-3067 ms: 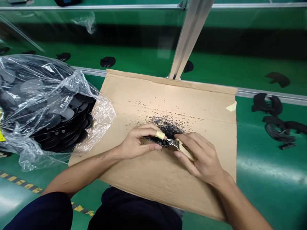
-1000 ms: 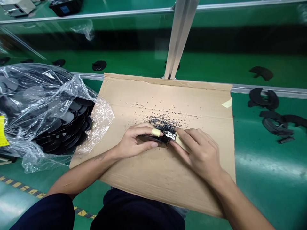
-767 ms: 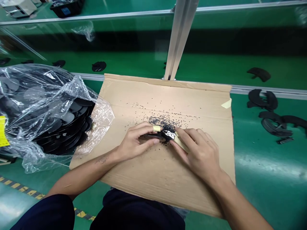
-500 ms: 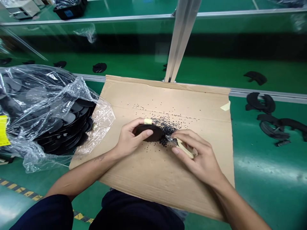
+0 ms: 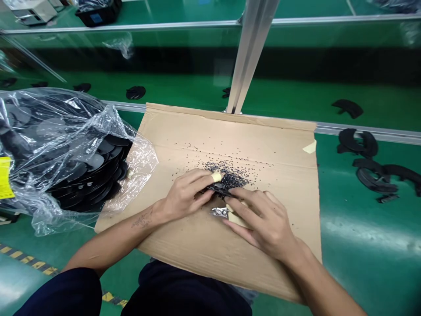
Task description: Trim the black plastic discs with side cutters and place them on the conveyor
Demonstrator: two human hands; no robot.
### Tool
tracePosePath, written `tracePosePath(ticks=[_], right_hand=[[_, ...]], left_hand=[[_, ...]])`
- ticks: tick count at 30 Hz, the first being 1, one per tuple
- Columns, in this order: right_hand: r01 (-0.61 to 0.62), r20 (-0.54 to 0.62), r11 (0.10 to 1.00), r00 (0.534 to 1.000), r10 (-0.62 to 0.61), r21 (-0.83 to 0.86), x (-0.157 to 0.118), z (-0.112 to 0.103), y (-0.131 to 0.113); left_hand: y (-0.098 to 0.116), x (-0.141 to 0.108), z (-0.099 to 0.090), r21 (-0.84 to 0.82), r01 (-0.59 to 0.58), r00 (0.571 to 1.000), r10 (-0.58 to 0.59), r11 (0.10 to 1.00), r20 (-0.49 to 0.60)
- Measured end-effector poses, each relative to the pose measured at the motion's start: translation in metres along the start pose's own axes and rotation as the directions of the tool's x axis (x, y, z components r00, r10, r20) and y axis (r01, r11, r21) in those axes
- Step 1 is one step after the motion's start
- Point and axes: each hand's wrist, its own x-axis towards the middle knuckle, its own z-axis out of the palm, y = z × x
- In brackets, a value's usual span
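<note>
Between both hands a thin round black plastic part (image 5: 219, 189) is seen nearly edge-on. My left hand (image 5: 189, 193), with yellow tape round one finger, is closed on its left end. The fingers of my right hand (image 5: 263, 215) touch its right end, while that same hand keeps hold of cutting pliers (image 5: 221, 212) with pale handles and a metal head pointing left. Small black scraps (image 5: 233, 175) are heaped just behind the part and scattered across the cardboard sheet (image 5: 210, 245) under my hands. My right palm hides most of the pliers' handles.
A clear plastic bag (image 5: 66, 131) full of black disc-like parts lies left, overlapping the cardboard. Curved black parts (image 5: 375, 175) lie on the green surface at right. A metal post (image 5: 251, 57) rises behind the cardboard. A black bin (image 5: 98, 15) sits at the back left.
The black part has turned from showing its flat face to nearly edge-on. My right fingers now touch it, and the pliers have moved away from its edge, toward me.
</note>
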Motion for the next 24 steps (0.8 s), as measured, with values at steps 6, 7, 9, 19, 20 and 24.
tracePosePath(ticks=[6, 7, 9, 19, 20, 24], right_hand=[[-0.126, -0.087, 0.898, 0.980, 0.178, 0.422, -0.003, -0.009, 0.005], [-0.163, -0.100, 0.919, 0.972, 0.212, 0.359, -0.003, -0.010, 0.007], [-0.212, -0.105, 0.964, 0.968, 0.230, 0.162, -0.002, -0.011, 0.013], [-0.103, -0.035, 0.988, 0.994, 0.100, -0.119, -0.001, -0.010, 0.017], [-0.097, -0.033, 0.987, 0.995, 0.093, -0.127, -0.001, -0.009, 0.016], [-0.091, -0.030, 0.983, 0.996, 0.087, -0.157, -0.001, -0.008, 0.016]], left_hand=[[-0.002, 0.000, 0.000, -0.188, 0.026, 1.000, -0.026, 0.982, 0.001], [-0.002, 0.001, 0.000, -0.210, 0.028, 0.999, -0.031, 0.977, -0.010], [-0.001, 0.001, -0.001, -0.240, 0.036, 0.999, -0.043, 0.970, -0.023], [0.001, 0.000, 0.000, -0.303, 0.013, 1.000, -0.020, 0.953, -0.022], [0.001, 0.000, 0.000, -0.309, 0.012, 1.000, -0.019, 0.951, -0.021], [0.001, 0.000, 0.001, -0.319, 0.009, 1.000, -0.015, 0.948, -0.018]])
